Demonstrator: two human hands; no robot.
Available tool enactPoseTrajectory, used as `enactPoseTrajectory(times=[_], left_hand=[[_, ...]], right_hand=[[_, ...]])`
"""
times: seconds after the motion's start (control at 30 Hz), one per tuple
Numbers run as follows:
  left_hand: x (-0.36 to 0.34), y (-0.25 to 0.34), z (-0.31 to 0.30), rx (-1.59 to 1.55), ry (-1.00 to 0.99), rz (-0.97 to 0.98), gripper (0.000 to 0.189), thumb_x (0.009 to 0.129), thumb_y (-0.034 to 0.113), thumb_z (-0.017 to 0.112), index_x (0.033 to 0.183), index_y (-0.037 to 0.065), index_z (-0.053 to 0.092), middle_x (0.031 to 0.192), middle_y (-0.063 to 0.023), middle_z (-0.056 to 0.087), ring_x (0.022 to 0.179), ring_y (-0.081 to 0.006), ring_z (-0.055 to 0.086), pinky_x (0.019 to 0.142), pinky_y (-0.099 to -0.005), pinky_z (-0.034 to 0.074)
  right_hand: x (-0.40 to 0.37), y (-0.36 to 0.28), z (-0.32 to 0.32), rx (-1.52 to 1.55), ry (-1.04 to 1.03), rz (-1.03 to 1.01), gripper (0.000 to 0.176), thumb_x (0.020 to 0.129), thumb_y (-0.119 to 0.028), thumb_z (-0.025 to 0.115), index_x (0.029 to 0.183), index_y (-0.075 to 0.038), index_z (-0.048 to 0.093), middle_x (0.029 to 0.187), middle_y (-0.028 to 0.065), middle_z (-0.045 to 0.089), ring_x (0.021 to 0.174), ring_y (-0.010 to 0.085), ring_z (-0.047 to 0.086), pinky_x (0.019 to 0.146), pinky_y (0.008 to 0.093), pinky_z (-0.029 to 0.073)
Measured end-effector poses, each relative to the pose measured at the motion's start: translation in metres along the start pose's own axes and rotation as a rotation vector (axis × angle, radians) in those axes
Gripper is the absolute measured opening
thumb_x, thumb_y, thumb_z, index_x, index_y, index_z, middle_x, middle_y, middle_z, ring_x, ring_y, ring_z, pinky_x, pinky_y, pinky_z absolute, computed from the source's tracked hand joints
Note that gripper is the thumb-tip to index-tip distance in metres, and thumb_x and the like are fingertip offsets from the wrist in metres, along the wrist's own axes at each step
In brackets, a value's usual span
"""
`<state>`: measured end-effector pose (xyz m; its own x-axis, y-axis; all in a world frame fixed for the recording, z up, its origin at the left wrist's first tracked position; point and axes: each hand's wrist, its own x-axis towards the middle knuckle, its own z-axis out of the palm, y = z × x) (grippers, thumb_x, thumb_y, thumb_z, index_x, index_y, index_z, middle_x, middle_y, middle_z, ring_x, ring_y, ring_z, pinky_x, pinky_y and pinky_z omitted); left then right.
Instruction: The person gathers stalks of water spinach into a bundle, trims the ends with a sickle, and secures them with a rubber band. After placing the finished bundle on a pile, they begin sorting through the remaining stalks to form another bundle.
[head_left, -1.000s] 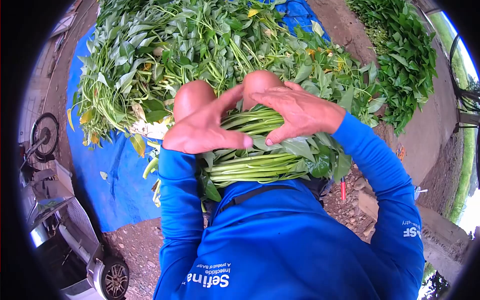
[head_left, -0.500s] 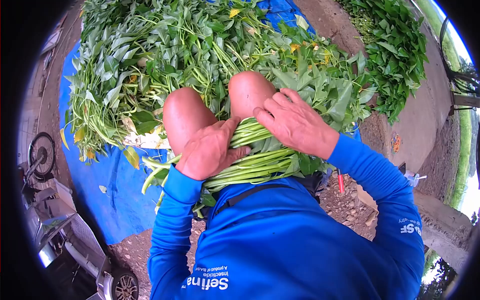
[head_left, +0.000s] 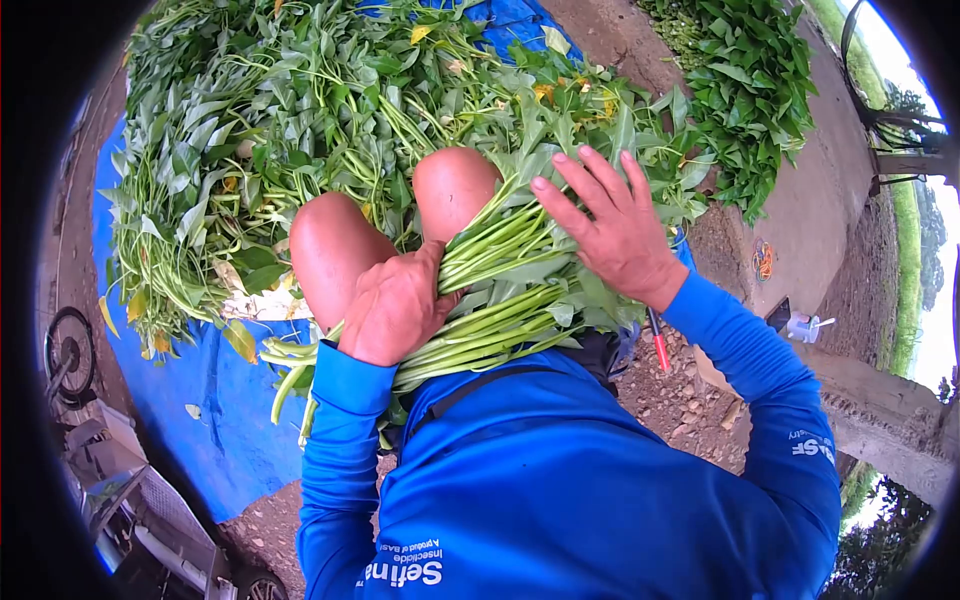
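Observation:
Across my lap lies a bunch of water spinach (head_left: 500,318), its cut stem ends to the left and its leaves to the right. My left hand (head_left: 392,305) is closed round the upper stems, its thumb pressed against them. Over the leafy end, my right hand (head_left: 615,225) is spread with its fingers apart, holding nothing. Leaves show beneath its palm and wrist. Beyond my bare knees a large heap of loose water spinach (head_left: 300,110) covers much of a blue tarp (head_left: 215,400).
A stack of leafy bunches (head_left: 750,90) lies at the upper right. By my right side a red-handled tool (head_left: 660,352) rests over gravel. A bicycle wheel (head_left: 70,355) and vehicle parts (head_left: 140,510) stand at the left. A white cup (head_left: 803,327) is at the right.
My right hand has let go of the stems, moved up and right, and spread its fingers. My left hand stays on the bunch. The view has shifted slightly.

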<state>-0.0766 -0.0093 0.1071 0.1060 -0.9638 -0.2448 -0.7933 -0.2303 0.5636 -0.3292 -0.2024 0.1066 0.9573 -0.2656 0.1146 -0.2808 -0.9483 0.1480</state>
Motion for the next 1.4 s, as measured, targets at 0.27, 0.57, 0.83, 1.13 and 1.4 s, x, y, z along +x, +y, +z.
enactPoseTrajectory(times=[0.27,0.57,0.83,1.13,1.4], left_hand=[[-0.002,0.008,0.0,0.061,0.02,-0.027,0.048,0.088,0.02,0.079,0.129,0.001,0.063,0.096,-0.026,0.075,0.093,-0.0453,0.073,0.081,-0.0539,0.057],[-0.002,0.015,-0.01,-0.059,-0.046,-0.023,0.062,0.091,0.038,0.08,0.135,-0.001,0.062,0.1,-0.0275,0.075,0.096,-0.0452,0.073,0.083,-0.0544,0.056],[-0.046,0.03,0.004,0.06,-0.01,0.056,0.081,0.095,0.054,0.072,0.156,0.006,0.048,0.118,-0.0243,0.066,0.102,-0.0453,0.07,0.088,-0.0527,0.056],[-0.065,0.014,0.003,-0.091,0.014,0.214,0.081,0.093,0.058,0.074,0.145,-0.001,0.054,0.131,-0.0256,0.064,0.113,-0.0443,0.068,0.099,-0.053,0.055],[-0.162,-0.009,0.0,0.312,0.207,-0.197,0.096,0.066,0.023,0.091,0.149,0.005,0.047,0.137,-0.0214,0.06,0.128,-0.0437,0.059,0.114,-0.0519,0.045]], right_hand=[[-0.058,0.092,-0.016,-0.301,-0.222,0.444,0.088,0.083,-0.011,0.078,0.163,-0.013,0.041,0.163,0.0185,0.046,0.15,0.0403,0.046,0.121,0.0586,0.04],[-0.018,-0.06,-0.03,1.294,-0.047,0.018,0.031,0.095,-0.005,0.066,0.124,-0.003,0.077,0.122,0.0137,0.077,0.114,0.0249,0.073,0.102,0.0365,0.055],[-0.053,-0.008,-0.052,1.746,-0.594,0.319,0.026,0.099,-0.007,0.069,0.121,-0.001,0.08,0.122,0.0124,0.079,0.115,0.0174,0.072,0.105,0.0336,0.054],[0.104,-0.136,0.0,2.079,-0.157,0.519,0.045,0.105,-0.043,0.068,0.112,0.001,0.068,0.105,0.0086,0.07,0.102,0.0157,0.067,0.094,0.0356,0.055],[0.093,-0.168,-0.01,1.046,-0.373,-0.245,0.082,0.072,-0.054,0.089,0.127,-0.001,0.06,0.123,0.0212,0.063,0.12,0.0405,0.061,0.104,0.051,0.051]])
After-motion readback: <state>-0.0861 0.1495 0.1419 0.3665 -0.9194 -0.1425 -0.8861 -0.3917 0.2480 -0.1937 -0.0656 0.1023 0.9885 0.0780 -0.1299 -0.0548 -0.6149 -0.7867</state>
